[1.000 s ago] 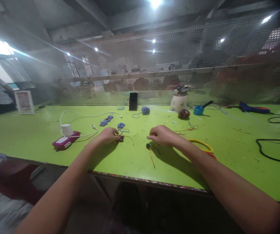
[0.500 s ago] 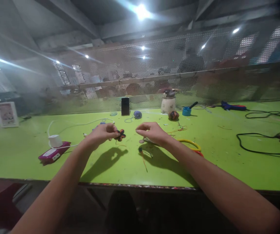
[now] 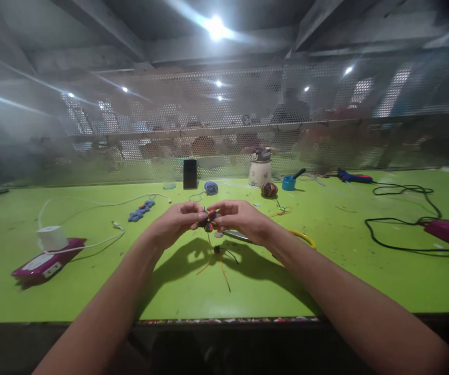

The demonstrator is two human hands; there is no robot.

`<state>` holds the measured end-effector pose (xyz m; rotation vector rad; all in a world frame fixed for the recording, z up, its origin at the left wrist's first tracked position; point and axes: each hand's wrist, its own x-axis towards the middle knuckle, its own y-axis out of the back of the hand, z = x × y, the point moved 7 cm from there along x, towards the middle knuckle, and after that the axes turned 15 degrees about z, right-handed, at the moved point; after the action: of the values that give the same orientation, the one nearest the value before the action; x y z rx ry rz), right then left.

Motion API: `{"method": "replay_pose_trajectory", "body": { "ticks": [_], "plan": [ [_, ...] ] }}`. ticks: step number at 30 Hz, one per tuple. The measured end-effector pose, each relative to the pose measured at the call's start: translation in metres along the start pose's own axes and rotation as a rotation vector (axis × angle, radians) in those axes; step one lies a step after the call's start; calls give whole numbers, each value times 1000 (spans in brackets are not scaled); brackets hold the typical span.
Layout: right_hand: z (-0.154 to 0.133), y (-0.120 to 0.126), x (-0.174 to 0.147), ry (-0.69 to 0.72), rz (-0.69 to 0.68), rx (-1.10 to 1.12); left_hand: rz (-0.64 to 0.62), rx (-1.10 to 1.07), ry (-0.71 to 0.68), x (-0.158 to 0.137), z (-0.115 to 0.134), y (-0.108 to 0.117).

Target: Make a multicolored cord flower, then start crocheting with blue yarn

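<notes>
A small flower-like piece of dark, orange and red yarn [image 3: 209, 223] is held above the green table between both hands. My left hand [image 3: 175, 221] pinches its left side with thumb and fingertips. From the other side, the fingers of my right hand [image 3: 242, 220] close on its edge. Below them lies a small dark yarn knot [image 3: 217, 250] with loose orange and dark tails. Scissors [image 3: 238, 236] rest under my right hand; the blade shows, and part of the yellow handle appears beyond my wrist. A pale round disc [image 3: 219, 235] sits close to the blade tip.
Behind stand a black phone [image 3: 190, 174], a blue yarn ball [image 3: 211, 188], a multicoloured yarn ball [image 3: 269, 190], a bottle [image 3: 260, 171] and a blue pot [image 3: 288, 183]. Left are a blue yarn strip [image 3: 141, 210] and a purple power strip [image 3: 50, 263]; right, a blue glue gun [image 3: 353, 176] and cables.
My right hand has come in to the left and taken hold of the yarn flower, which my left hand alone held before. The view has shifted, showing the blue yarn strip fully.
</notes>
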<state>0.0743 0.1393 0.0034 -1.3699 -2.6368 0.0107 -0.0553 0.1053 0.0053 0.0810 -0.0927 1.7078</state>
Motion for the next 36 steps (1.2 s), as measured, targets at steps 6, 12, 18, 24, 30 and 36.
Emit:
{"method": "replay_pose_trajectory", "body": {
  "ticks": [6, 12, 18, 24, 30, 36],
  "plan": [
    [-6, 0, 1, 87, 40, -50, 204, -20, -15, 5, -4, 12],
    [-2, 6, 5, 91, 136, -55, 148, 97, -66, -2, -2, -1],
    [1, 3, 5, 59, 141, -24, 65, 65, -27, -1, -9, -6],
    [6, 11, 8, -11, 176, -5, 102, -73, 74, 2, -12, 2],
    [6, -4, 0, -37, -27, -117, 101, -74, 99, 3, -15, 4],
    [13, 1, 2, -100, 116, -71, 35, -4, 93, 1, -17, -3]
  ]
}}
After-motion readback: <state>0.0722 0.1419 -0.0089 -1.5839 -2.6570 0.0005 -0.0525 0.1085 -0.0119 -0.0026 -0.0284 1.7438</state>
